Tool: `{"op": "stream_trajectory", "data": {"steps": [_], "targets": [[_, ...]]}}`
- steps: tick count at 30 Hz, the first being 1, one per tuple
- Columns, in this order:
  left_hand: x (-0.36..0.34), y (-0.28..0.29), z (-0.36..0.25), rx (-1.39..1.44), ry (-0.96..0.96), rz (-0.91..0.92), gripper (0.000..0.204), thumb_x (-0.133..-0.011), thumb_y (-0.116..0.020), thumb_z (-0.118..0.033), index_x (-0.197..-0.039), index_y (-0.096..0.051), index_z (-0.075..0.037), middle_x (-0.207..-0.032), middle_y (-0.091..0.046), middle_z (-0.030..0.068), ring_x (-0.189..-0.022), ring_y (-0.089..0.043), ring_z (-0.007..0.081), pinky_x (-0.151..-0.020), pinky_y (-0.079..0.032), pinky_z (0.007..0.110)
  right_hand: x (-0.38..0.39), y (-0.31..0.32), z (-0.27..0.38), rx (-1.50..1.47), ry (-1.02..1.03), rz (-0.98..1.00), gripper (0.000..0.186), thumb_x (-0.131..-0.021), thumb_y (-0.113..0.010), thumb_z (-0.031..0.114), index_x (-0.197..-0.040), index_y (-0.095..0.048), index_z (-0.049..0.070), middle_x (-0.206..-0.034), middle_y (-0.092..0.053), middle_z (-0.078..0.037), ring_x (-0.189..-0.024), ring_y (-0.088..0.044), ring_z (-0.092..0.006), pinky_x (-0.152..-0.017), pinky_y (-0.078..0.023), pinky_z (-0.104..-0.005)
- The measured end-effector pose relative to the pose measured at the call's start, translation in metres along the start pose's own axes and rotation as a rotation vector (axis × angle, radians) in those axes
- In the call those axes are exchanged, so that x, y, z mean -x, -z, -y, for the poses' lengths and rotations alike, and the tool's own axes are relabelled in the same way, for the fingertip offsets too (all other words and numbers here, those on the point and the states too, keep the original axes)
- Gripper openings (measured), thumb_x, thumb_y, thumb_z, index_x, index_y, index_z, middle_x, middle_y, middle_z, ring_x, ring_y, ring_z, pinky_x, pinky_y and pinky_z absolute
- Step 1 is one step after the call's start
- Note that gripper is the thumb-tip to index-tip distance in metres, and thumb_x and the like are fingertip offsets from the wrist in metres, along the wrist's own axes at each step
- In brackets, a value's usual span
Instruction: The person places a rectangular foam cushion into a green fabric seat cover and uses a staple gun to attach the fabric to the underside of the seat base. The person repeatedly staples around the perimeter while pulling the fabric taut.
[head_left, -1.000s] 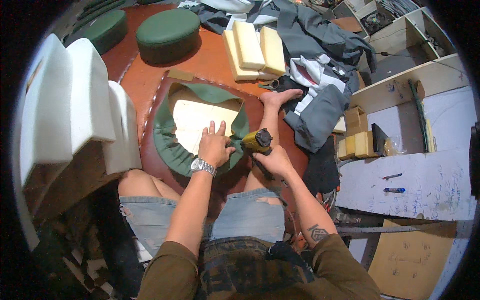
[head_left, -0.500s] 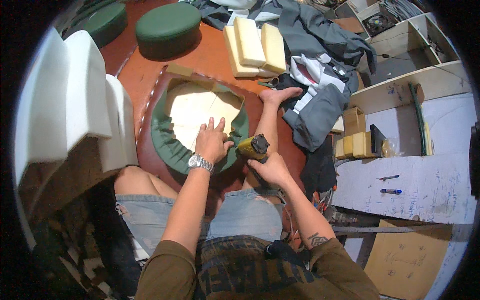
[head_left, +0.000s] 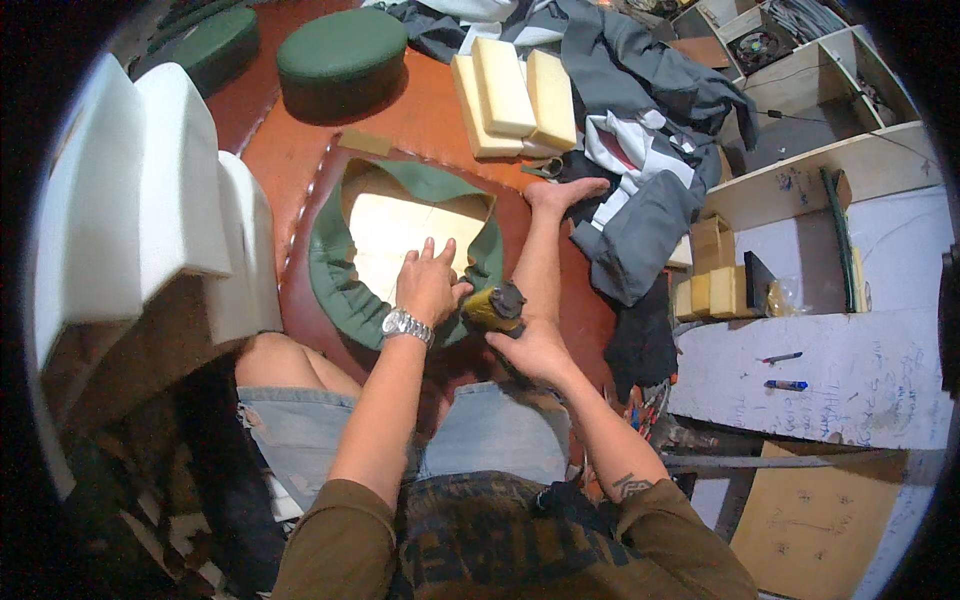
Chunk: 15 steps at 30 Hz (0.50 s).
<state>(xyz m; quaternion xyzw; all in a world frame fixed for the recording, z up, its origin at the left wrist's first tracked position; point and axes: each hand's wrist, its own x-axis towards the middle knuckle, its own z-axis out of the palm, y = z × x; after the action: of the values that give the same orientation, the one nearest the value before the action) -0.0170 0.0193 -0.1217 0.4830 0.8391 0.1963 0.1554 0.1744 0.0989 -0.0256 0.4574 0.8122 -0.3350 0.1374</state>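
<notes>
Stretching under the work, an orange-and-maroon leather-like sheet (head_left: 430, 125) carries nearly everything. Tall, curved white pieces (head_left: 180, 190) stand along its left edge; a crumpled heap of grey fabric (head_left: 640, 235) lies along its right edge. On the maroon part, toward the near edge and just in front of the seated person, lies a round pale board (head_left: 395, 225) ringed by a loose, gathered green cover (head_left: 335, 270). A round dark-green padded cushion (head_left: 340, 65) sits near the far edge, with stacked cream foam blocks (head_left: 505, 90) to its right.

At the cover's near right rim is a yellow-and-black handheld power tool (head_left: 493, 308). The right hand (head_left: 533, 350) closes around its handle; whether its nose touches the fabric cannot be told. The left hand (head_left: 430, 288) lies palm down over the cover's near rim, fingers spread apart and reaching over the board, pinching nothing visible. A silver metal-band watch (head_left: 402, 326) circles the left wrist.
</notes>
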Motion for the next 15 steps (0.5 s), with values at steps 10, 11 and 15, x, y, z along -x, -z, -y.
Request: {"op": "stream_trajectory", "data": {"steps": [10, 11, 15], "targets": [[0.004, 0.000, 0.000, 0.093, 0.094, 0.020, 0.071, -0.085, -0.081, -0.045, -0.142, -0.061, -0.007, -0.150, -0.053, 0.0290, -0.135, -0.053, 0.0441, -0.114, -0.042, 0.050, 0.020, 0.045, -0.170, -0.434, -0.201, -0.223, 0.041, -0.088, -0.079, 0.032, -0.116, -0.075, 0.002, -0.107, -0.078, -0.011, -0.099, -0.073, -0.0223, -0.088, -0.055, -0.0383], [0.004, 0.002, 0.000, 0.039, 0.065, 0.037, 0.070, -0.087, -0.079, -0.047, -0.142, -0.061, -0.007, -0.148, -0.055, 0.0290, -0.135, -0.053, 0.0440, -0.112, -0.043, 0.052, 0.026, 0.035, -0.197, -0.528, -0.195, -0.249, 0.039, -0.086, -0.079, 0.028, -0.115, -0.076, 0.003, -0.105, -0.078, -0.010, -0.097, -0.072, -0.0218, -0.086, -0.055, -0.0384], [0.020, 0.022, 0.024, 0.663, 0.113, -0.079, 0.034, -0.091, -0.076, -0.032, -0.114, -0.077, -0.006, -0.116, -0.076, 0.0173, -0.105, -0.073, 0.0356, -0.095, -0.056, 0.043, 0.031, -0.030, -0.285, -0.079, -0.600, -0.134, 0.069, -0.076, -0.086, 0.043, -0.129, -0.071, 0.001, -0.130, -0.072, -0.019, -0.116, -0.070, -0.0305, -0.096, -0.055, -0.0429]]}}
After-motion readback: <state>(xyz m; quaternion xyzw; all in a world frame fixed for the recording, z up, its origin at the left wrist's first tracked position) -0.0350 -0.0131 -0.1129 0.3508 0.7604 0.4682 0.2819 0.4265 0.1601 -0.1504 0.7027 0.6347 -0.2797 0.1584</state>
